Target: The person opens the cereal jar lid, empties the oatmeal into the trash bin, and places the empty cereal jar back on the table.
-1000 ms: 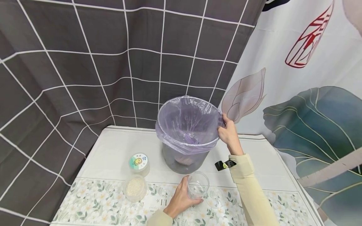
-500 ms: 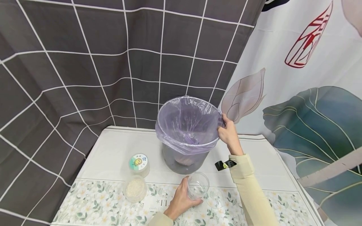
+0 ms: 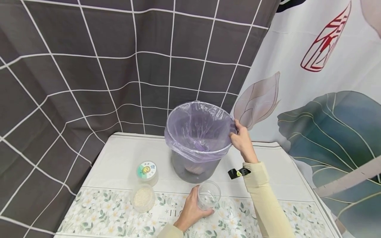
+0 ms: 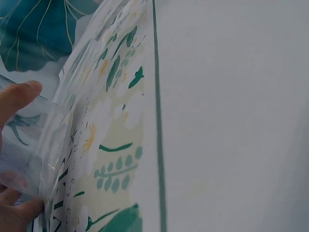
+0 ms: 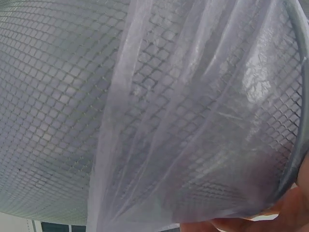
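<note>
My left hand [image 3: 190,211] curls round a clear plastic container [image 3: 209,195] near the front of the table. Thumb and fingers press its sides in the left wrist view, where the clear wall [image 4: 21,150] shows between them. Farther back stands a wire-mesh wastebasket [image 3: 193,170], lined with a thin purple bag [image 3: 190,127] folded over its rim. The right hand [image 3: 242,142] grips that rim on its right side, thumb on top. In the right wrist view, bag film [image 5: 193,111] drapes over the mesh, and the fingers [image 5: 289,212] show below the rim.
Left of the held container is a clear tub of pale grains [image 3: 143,198]. Behind it sits a tub with a green and white printed lid [image 3: 146,170]. A flowered cloth [image 3: 101,211] covers the table front. A dark checked curtain [image 3: 113,76] hangs behind.
</note>
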`<state>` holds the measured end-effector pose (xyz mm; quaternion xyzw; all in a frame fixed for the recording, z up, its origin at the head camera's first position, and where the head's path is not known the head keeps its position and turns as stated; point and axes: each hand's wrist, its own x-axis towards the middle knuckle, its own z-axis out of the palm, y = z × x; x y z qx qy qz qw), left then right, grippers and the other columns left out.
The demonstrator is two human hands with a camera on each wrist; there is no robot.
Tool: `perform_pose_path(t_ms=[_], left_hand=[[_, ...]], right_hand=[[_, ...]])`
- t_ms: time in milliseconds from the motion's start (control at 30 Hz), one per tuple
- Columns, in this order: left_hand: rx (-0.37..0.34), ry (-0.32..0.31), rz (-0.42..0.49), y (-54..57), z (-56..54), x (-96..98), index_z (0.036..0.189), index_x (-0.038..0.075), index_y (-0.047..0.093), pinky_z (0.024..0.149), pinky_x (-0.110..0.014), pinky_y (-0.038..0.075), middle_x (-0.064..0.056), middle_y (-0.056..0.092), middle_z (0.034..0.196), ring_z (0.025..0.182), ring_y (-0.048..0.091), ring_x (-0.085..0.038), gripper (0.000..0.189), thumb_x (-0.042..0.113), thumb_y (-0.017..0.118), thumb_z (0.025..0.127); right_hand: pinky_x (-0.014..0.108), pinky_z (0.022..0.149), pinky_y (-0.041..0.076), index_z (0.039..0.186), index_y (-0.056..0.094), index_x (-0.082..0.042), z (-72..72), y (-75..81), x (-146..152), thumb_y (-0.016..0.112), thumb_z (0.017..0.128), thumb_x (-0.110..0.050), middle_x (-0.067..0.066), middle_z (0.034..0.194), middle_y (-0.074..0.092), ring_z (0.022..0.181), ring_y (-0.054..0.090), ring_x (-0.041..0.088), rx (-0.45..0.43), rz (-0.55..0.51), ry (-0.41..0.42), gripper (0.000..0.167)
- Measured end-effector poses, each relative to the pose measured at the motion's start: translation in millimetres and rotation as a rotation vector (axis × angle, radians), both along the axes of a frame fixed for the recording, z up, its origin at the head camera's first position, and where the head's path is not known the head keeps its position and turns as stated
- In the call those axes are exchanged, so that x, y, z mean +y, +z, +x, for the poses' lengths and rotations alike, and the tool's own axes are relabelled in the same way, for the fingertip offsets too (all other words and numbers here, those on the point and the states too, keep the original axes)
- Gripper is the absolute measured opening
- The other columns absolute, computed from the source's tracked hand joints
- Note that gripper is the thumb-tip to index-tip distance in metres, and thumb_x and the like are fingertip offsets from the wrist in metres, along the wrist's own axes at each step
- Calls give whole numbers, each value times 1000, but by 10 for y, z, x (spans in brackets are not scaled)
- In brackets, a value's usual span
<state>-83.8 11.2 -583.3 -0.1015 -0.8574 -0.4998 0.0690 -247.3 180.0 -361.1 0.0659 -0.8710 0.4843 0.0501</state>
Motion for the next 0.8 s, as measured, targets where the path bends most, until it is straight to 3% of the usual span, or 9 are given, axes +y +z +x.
perform_pose_path(t_ms=[133,233,333,467,500,600,700,733,800], left_hand=[[-29,7,10,15,12,11,135,7,32,98,-46,41,-11,47,128,116,49,-31,100,42,83,56],[-50,9,20,30,26,8,136,7,30,98,-48,40,-13,45,129,117,47,-34,103,43,83,55],[-58,8,18,42,39,1,137,6,28,98,-50,39,-14,43,130,118,45,-36,107,45,83,55],[-51,-8,3,47,60,-16,138,5,25,99,-50,38,-14,39,132,120,43,-37,112,48,83,53],[-51,-9,6,49,68,-25,138,5,25,99,-49,38,-13,39,132,120,43,-36,113,48,83,52],[-46,-4,10,55,92,-51,139,7,24,101,-47,36,-10,38,131,122,42,-32,114,49,83,50],[-53,-1,14,71,131,-83,139,8,23,101,-48,36,-9,36,133,123,40,-32,116,50,83,49],[-52,-5,11,76,147,-95,140,7,22,101,-49,36,-9,35,133,123,40,-33,116,50,83,50],[-48,-20,15,89,178,-123,140,7,22,100,-50,37,-11,35,134,123,40,-35,117,50,82,50]], right_hand=[[40,109,25,143,19,4,19,3,12,48,92,-20,21,147,20,133,25,33,8,-6,-3,63],[41,105,33,143,20,0,53,2,23,42,95,-41,18,148,22,131,32,32,13,-33,-9,67],[41,108,29,144,20,-2,96,-1,38,33,93,-53,13,149,20,133,28,28,29,-55,-13,73],[41,113,15,145,18,-4,177,-6,56,26,93,-56,8,151,15,137,15,24,54,-73,-24,74],[42,113,14,145,18,-4,199,-15,60,24,94,-55,15,148,24,137,16,24,60,-84,-30,73],[43,113,15,145,18,-5,283,-68,90,24,94,-53,16,147,27,137,19,25,75,-108,-65,70],[44,109,26,144,26,-6,374,-147,119,26,96,-49,22,133,43,129,34,28,96,-147,-97,65],[44,106,31,143,29,-6,406,-174,128,27,96,-48,18,140,38,128,36,28,103,-153,-101,63],[45,99,40,141,33,-5,461,-228,134,27,98,-43,21,134,45,122,44,29,117,-183,-87,58]])
